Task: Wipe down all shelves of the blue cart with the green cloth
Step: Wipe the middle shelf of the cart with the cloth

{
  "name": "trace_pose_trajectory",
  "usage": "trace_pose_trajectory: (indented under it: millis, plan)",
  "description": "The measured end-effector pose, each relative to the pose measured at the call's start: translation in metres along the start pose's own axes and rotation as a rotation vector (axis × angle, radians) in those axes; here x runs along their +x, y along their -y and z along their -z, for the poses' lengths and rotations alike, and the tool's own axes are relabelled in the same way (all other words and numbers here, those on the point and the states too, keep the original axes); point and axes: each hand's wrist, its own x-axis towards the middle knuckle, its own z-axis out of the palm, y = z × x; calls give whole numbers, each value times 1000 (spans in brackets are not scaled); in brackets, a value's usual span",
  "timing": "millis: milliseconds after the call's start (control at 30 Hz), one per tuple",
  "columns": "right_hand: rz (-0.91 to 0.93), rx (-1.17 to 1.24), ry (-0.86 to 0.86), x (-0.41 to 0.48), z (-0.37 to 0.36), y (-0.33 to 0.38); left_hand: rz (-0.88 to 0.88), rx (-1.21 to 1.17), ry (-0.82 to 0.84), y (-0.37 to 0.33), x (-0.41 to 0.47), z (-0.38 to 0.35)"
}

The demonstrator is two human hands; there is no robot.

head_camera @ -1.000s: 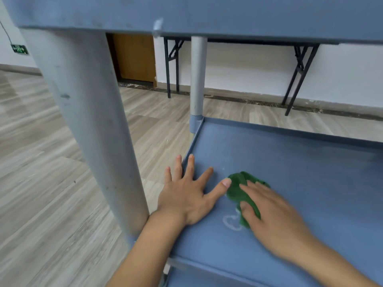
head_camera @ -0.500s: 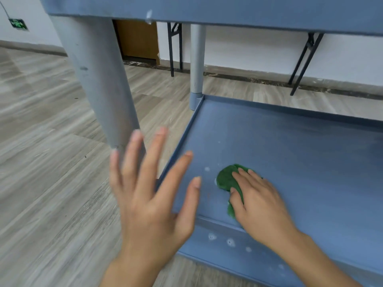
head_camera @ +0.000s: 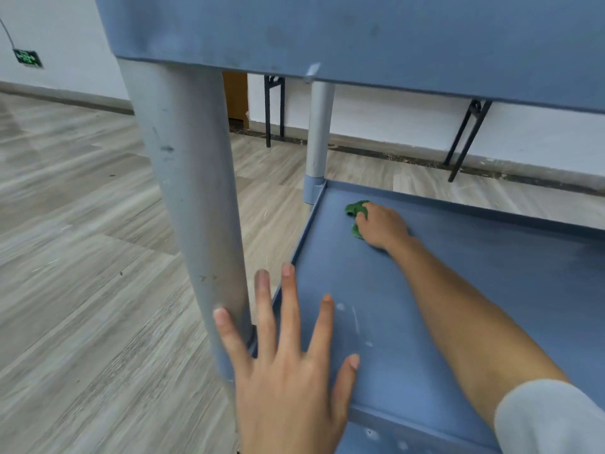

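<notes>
Our left hand [head_camera: 288,381] fills the lower middle of the view, fingers straight and spread wide, holding nothing; it sits over the near left corner of the lower shelf [head_camera: 491,290], and we cannot tell whether the palm touches it. Around it we see the blue cart [head_camera: 360,37]: the underside edge of an upper shelf runs across the top, and the lower shelf stretches away to the right with a low raised rim. Pale wood-grain floor [head_camera: 82,257] covers the left side, and a white wall [head_camera: 393,119] runs behind. A thick grey near post [head_camera: 186,208] rises beside our left hand, with the little finger crossing in front of it; a thinner far post [head_camera: 319,132] stands at the far left corner. Our right arm reaches across the shelf from a pale sleeve [head_camera: 550,417]. The right hand [head_camera: 383,226] rests near that far left corner, fingers curled over the green cloth [head_camera: 355,209], which is bunched on the shelf surface beneath them. Black folding table legs [head_camera: 273,109] stand by the wall. Faint white marks [head_camera: 355,319] dot the shelf near our left hand. A small green sign [head_camera: 27,58] hangs far left.
</notes>
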Motion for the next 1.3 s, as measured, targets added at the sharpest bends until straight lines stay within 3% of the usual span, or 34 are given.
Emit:
trace_pose_trajectory:
  millis: [133,300,533,733,867,1167,1300]
  plan:
    - [-10,-19,4,7,-5,4,16,-6,95,3,-12,-25]
    - [115,-44,35,-38,-9,-7,19,-80,183,9,-17,-30]
    - [346,-3,96,-191,-1,-15,-3,-104,202,7,-17,-24]
    - [401,37,-30,-305,10,-35,-29,-105,193,10,-18,-24]
    - [365,-2,-91,-285,3,-29,-35,-130,159,7,-27,-26]
    - [245,10,1,-156,-14,33,68,-27,181,5,-98,-27]
    - [412,53,23,-176,-18,66,88,69,192,10,-124,-21]
